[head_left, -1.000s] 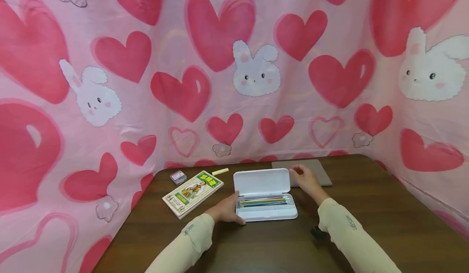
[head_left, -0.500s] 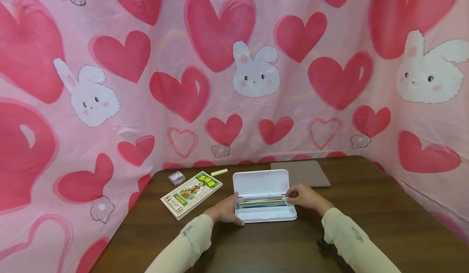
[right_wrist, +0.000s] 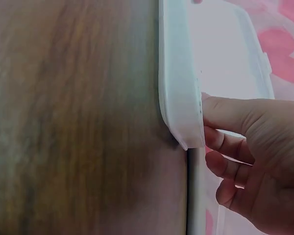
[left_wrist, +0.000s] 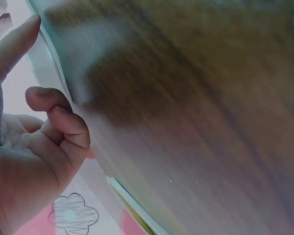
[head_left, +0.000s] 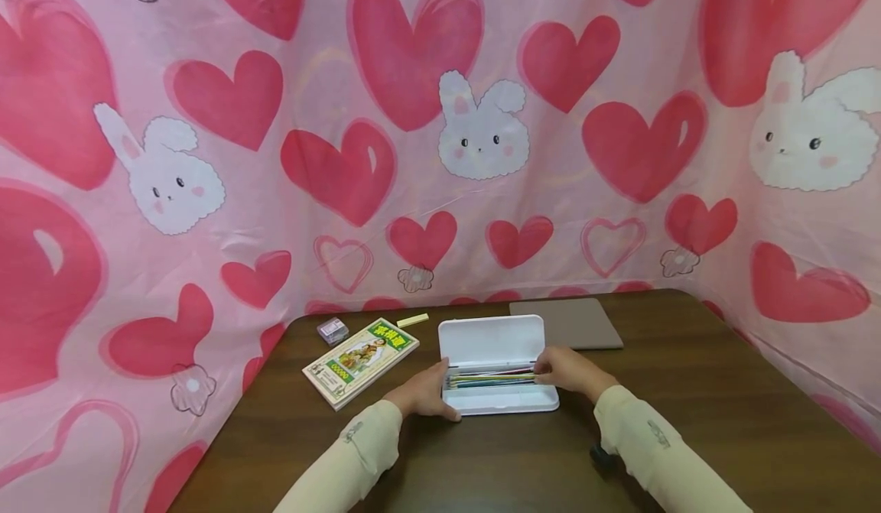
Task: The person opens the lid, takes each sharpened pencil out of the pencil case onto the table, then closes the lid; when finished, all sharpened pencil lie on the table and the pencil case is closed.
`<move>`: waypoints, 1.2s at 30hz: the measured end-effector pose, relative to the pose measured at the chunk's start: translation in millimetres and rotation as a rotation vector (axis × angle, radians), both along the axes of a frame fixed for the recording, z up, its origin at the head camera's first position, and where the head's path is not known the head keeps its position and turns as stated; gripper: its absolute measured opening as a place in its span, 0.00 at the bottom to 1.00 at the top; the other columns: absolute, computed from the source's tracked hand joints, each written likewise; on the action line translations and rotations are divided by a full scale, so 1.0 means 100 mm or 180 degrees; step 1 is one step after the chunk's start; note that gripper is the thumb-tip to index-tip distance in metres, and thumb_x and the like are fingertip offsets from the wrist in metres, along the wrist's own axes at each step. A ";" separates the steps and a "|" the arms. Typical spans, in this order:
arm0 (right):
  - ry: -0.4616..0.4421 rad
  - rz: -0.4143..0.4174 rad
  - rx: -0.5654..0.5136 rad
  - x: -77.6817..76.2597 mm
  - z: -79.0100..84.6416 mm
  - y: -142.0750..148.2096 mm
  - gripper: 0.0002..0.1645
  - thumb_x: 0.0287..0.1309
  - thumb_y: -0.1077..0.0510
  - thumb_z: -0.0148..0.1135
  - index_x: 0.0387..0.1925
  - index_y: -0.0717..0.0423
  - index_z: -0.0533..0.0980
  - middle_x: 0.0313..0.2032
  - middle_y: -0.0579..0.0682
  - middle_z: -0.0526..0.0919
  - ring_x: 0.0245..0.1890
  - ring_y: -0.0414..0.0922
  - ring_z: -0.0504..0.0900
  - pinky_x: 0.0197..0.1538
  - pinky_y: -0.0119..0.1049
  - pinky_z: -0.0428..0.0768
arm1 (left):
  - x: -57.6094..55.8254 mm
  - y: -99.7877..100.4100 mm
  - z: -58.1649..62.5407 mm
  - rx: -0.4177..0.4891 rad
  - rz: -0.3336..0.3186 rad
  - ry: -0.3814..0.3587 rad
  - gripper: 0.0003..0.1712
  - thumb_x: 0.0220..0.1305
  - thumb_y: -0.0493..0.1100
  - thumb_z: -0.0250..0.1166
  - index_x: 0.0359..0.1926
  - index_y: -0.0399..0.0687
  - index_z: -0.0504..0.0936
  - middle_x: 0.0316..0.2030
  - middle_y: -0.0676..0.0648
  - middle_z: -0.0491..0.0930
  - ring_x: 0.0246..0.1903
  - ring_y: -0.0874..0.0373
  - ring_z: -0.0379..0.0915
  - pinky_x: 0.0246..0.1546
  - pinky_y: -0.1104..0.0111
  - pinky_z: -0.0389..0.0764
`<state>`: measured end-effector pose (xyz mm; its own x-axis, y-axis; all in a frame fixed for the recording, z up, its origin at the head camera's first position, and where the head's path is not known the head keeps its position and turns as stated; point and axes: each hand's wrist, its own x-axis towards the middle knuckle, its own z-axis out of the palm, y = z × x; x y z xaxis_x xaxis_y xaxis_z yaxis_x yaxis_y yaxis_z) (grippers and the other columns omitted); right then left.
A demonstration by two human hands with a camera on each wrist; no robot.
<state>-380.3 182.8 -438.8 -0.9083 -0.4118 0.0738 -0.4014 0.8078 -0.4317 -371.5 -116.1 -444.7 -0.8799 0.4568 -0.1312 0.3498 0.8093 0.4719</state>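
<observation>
A white pencil case [head_left: 492, 341] stands with its lid up on the brown table, several coloured pencils [head_left: 492, 379] lying lengthwise inside. My left hand [head_left: 425, 394] grips the case's left end, its thumb at the front corner and fingers toward the hinge side. In the left wrist view one digit of the left hand [left_wrist: 34, 142] reaches along the case's edge while other fingers curl. At the opposite end, my right hand [head_left: 567, 369] reaches over the rim and pinches at the pencils' right ends. Its fingertips are partly hidden; the right wrist view shows the right hand [right_wrist: 259, 152] with curled fingers.
Left of the case lies a book [head_left: 361, 362] with a green and white cover. Behind it are a small purplish box [head_left: 333, 331] and a pale yellow strip [head_left: 413, 319]. A flat grey-brown rectangle [head_left: 578, 322] lies behind the case, near a heart-patterned cloth [head_left: 482, 192].
My right hand has moved from beside the raised lid down to the pencils' right ends, and the pencils have shifted slightly. My left hand stays on the case's left end.
</observation>
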 end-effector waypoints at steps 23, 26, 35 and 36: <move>0.0003 0.0105 0.0074 -0.08 0.00 -0.01 0.06 0.51 0.60 0.66 0.22 0.52 0.78 0.20 0.42 0.73 0.24 0.40 0.69 0.29 0.32 0.70 | -0.08 -0.02 0.02 0.0018 -0.0013 -0.0003 0.64 0.39 0.55 0.76 0.69 0.36 0.49 0.67 0.39 0.58 0.64 0.48 0.58 0.65 0.54 0.58; -0.0013 0.0124 0.0107 -0.13 0.05 -0.01 0.06 0.52 0.60 0.66 0.23 0.52 0.78 0.21 0.43 0.74 0.24 0.40 0.69 0.30 0.32 0.71 | -0.11 -0.02 0.09 -0.0015 -0.0027 0.0025 0.63 0.40 0.54 0.76 0.69 0.35 0.48 0.67 0.39 0.58 0.64 0.48 0.58 0.66 0.56 0.58; 0.0143 0.0319 0.0156 -0.12 0.07 0.02 0.04 0.53 0.62 0.64 0.25 0.56 0.79 0.23 0.45 0.77 0.26 0.40 0.71 0.33 0.35 0.74 | -0.11 0.02 0.16 -0.0100 -0.0015 -0.0093 0.64 0.41 0.54 0.75 0.70 0.37 0.47 0.66 0.40 0.59 0.61 0.49 0.60 0.66 0.57 0.58; 0.0142 0.0315 0.0155 -0.10 0.06 0.02 0.03 0.53 0.62 0.64 0.25 0.56 0.79 0.24 0.45 0.77 0.26 0.40 0.71 0.34 0.36 0.73 | -0.09 0.02 0.14 -0.0113 -0.0012 -0.0122 0.64 0.41 0.55 0.75 0.70 0.38 0.47 0.67 0.41 0.59 0.62 0.49 0.59 0.66 0.56 0.57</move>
<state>-390.0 185.2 -433.2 -0.8593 -0.5034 0.0910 -0.4981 0.7828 -0.3730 -381.0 -113.9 -430.3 -0.8722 0.4544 -0.1809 0.3350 0.8246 0.4558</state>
